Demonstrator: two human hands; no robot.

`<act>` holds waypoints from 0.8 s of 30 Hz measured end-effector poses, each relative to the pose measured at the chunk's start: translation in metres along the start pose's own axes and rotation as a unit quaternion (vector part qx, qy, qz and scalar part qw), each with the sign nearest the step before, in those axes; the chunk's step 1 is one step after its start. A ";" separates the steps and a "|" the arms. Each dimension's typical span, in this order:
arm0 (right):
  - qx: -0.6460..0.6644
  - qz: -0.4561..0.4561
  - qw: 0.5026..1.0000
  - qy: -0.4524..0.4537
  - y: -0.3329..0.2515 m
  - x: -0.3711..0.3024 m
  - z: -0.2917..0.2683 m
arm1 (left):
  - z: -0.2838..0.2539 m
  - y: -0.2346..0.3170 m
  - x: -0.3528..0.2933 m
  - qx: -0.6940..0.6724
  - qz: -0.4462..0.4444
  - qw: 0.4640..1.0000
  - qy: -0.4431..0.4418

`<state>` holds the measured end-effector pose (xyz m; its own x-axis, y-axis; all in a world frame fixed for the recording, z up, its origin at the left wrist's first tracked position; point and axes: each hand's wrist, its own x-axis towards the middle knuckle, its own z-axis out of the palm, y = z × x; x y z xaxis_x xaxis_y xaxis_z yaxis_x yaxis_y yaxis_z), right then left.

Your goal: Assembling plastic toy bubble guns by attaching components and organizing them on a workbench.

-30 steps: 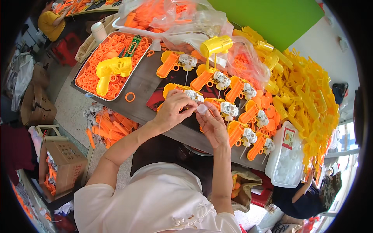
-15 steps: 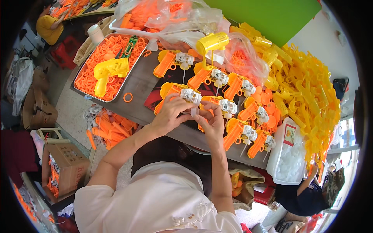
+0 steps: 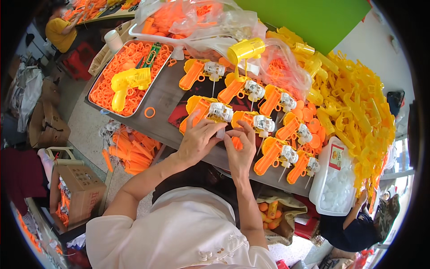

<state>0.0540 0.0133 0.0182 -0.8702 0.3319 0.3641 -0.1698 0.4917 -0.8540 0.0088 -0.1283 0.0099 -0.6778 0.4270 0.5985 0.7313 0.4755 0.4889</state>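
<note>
A small translucent white plastic piece [image 3: 220, 133], cup-like in shape, is pinched between the fingertips of my left hand [image 3: 193, 142]. From the other side, the thumb and forefinger of my right hand [image 3: 240, 151] close against it. Just beyond my fingers lies an orange and yellow toy gun half [image 3: 197, 108] with a white mechanism [image 3: 221, 111] fitted at one end. Several similar halves, such as one toy gun half [image 3: 269, 157] to the right, rest in rows on the dark table [image 3: 168, 101]. My right fingers partly hide one of them.
A tray [image 3: 94, 99] of orange rings holds a yellow gun shell [image 3: 129, 87] and a green-handled tool [image 3: 152, 54]. Yellow shells [image 3: 349, 98] pile up at right, beside a white tub [image 3: 320, 179] of translucent pieces. Other people [image 3: 60, 33] sit at far left and lower right [image 3: 347, 231].
Both hands have shifted slightly down, still together around the translucent piece. The piece appears turned, and my left forefinger is now more raised.
</note>
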 end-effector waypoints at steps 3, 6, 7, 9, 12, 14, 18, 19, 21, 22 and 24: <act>0.036 0.027 0.999 -0.028 0.003 -0.002 0.002 | 0.007 -0.003 -0.004 0.014 0.008 1.000 0.003; 0.037 0.020 0.999 -0.031 0.009 -0.002 0.005 | 0.006 0.004 -0.001 0.029 0.012 0.999 0.006; 0.029 0.001 0.999 -0.029 0.010 -0.002 0.005 | 0.005 0.005 0.000 0.033 0.009 0.999 0.006; 0.009 -0.022 1.000 -0.012 0.007 -0.002 0.007 | 0.006 0.005 0.000 0.060 0.021 0.998 0.003; -0.058 -0.094 0.994 0.017 0.003 -0.003 0.008 | 0.000 0.003 0.006 0.110 0.044 0.993 0.000; -0.104 -0.141 0.984 0.028 -0.002 -0.005 0.006 | -0.005 -0.006 0.009 0.134 0.054 0.990 0.001; -0.036 -0.110 0.992 -0.043 -0.009 -0.004 -0.005 | -0.013 -0.030 0.008 0.150 -0.015 0.987 0.051; -0.047 -0.104 0.990 -0.083 -0.007 0.002 -0.008 | -0.012 -0.032 0.006 0.147 0.002 0.988 0.036; 0.024 -0.052 0.993 -0.103 0.007 0.028 -0.011 | -0.009 -0.033 0.001 0.142 0.021 0.989 0.021; -0.074 -0.113 0.989 -0.066 0.009 0.039 -0.008 | -0.007 -0.033 -0.002 0.136 0.017 0.990 0.013; -0.125 -0.132 0.979 -0.098 0.010 0.060 -0.003 | -0.003 -0.032 -0.003 0.126 0.015 0.992 0.007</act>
<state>0.0019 0.0407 0.0323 -0.8874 0.0186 0.4606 -0.3032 0.7289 -0.6137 -0.0127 -0.1465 -0.0056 -0.6528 0.4339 0.6210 0.7082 0.6405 0.2970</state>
